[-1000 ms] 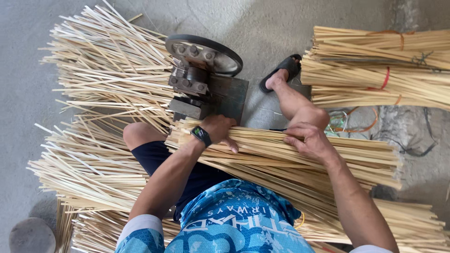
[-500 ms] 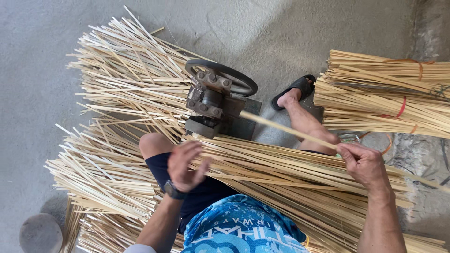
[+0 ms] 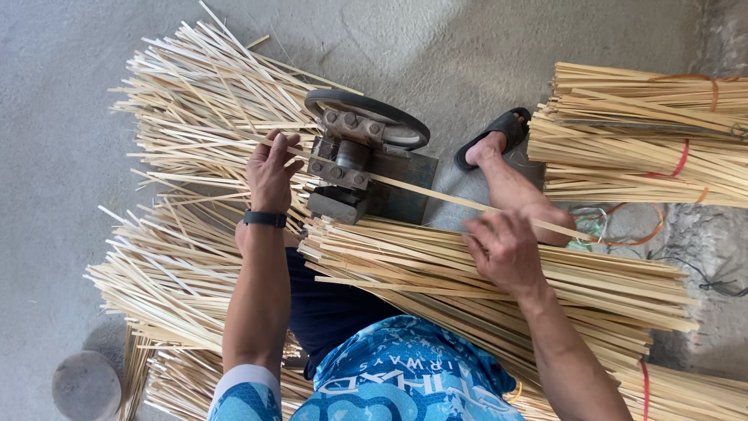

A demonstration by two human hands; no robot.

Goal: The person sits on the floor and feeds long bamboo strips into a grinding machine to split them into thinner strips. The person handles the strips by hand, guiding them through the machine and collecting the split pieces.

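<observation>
My right hand [image 3: 506,249] pinches a long bamboo strip [image 3: 460,201] that now runs into the small wheeled machine [image 3: 362,160]. My left hand [image 3: 271,173], up from the lap bundle [image 3: 499,273], closes on the strip's far end, so feeding has begun.

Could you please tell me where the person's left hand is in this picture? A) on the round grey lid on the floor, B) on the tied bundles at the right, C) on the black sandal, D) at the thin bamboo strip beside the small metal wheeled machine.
D: the left hand is at the thin bamboo strip beside the small metal wheeled machine.
</observation>
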